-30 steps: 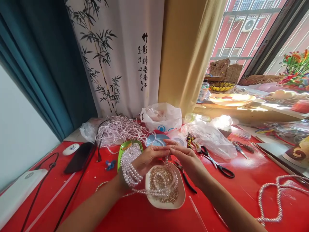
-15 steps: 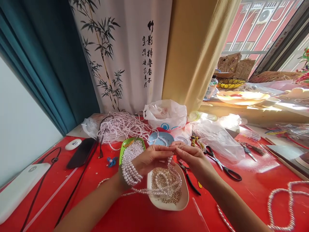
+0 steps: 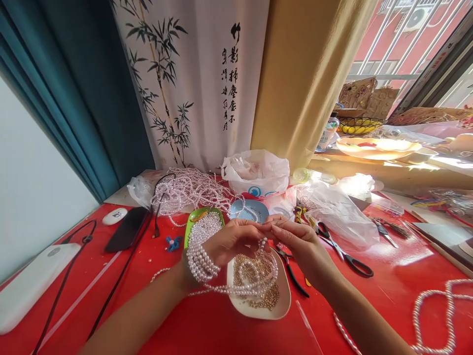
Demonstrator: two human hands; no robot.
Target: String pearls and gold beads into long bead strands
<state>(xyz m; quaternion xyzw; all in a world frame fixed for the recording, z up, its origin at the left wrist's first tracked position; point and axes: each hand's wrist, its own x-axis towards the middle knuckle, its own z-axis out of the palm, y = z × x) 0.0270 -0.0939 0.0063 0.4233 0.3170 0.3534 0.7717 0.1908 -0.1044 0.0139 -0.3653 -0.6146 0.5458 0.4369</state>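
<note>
Over the cream tray (image 3: 258, 314), the fingertips of my left hand (image 3: 234, 240) and my right hand (image 3: 301, 242) meet in a pinch. A strand of pearl beads (image 3: 275, 270) hangs from my left fingers and loops down over small gold beads (image 3: 272, 297) in the tray. Between the fingertips a fine thread (image 3: 284, 221) faintly shows at my right hand; its ends are hidden. Several turns of pearl strand (image 3: 199, 264) wrap my left wrist. Behind that wrist, the green tray (image 3: 189, 224) holds loose white pearl beads (image 3: 205, 229).
A blue tray (image 3: 242, 206), a heap of pearl strands (image 3: 195, 190) and a white plastic bag (image 3: 254, 172) lie behind. Pliers (image 3: 295, 281) and scissors (image 3: 347, 256) are at the right, near another bead strand (image 3: 417, 308). A phone (image 3: 126, 229) and cables lie left.
The whole view has shifted slightly, with things appearing a little further right. Both hands keep their pinch at nearly the same place over the tray.
</note>
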